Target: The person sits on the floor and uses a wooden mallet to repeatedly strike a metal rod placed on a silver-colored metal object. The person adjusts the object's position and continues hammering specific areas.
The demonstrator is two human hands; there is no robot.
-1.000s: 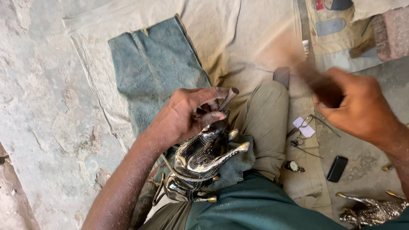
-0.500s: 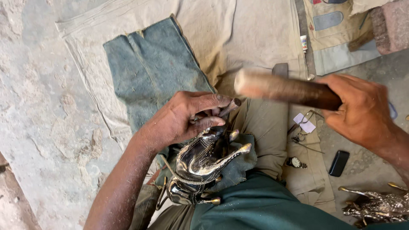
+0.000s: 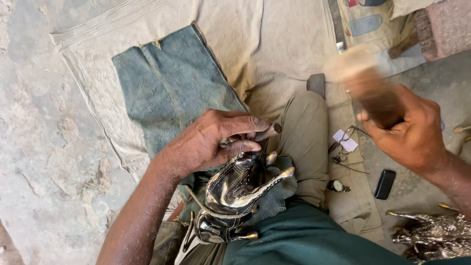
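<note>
Ground: rough concrete floor (image 3: 44,162), beige cloth and a denim scrap (image 3: 171,83) spread at upper centre.
Left hand (image 3: 206,142): fingers closed around a punch (image 3: 269,132), tip set on the metal piece.
Right hand (image 3: 412,137): clenched on a wooden mallet (image 3: 363,83), raised and blurred at upper right.
Metal piece (image 3: 235,189): at lower centre on the lap, bound with cord; looks stiff, heavy, slick, so grip the body rather than the thin spouts.
Labels: small white tag (image 3: 346,141) right of the knee; black phone (image 3: 385,184) and a watch (image 3: 338,185) nearby.
</note>
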